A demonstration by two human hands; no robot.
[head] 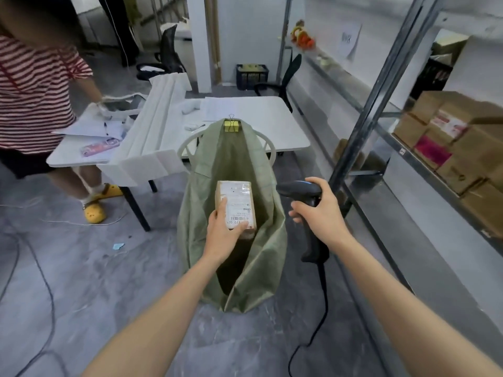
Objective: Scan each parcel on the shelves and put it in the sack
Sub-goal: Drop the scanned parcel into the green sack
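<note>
My left hand point(221, 235) gripping a labelled parcel point(236, 204) over the open green sack point(261, 257), my right hand point(318, 210) clasping the scanner point(304, 190)

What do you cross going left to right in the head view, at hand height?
Yellow clogs → left hand gripping the parcel → right hand gripping the scanner → cardboard boxes.
</note>
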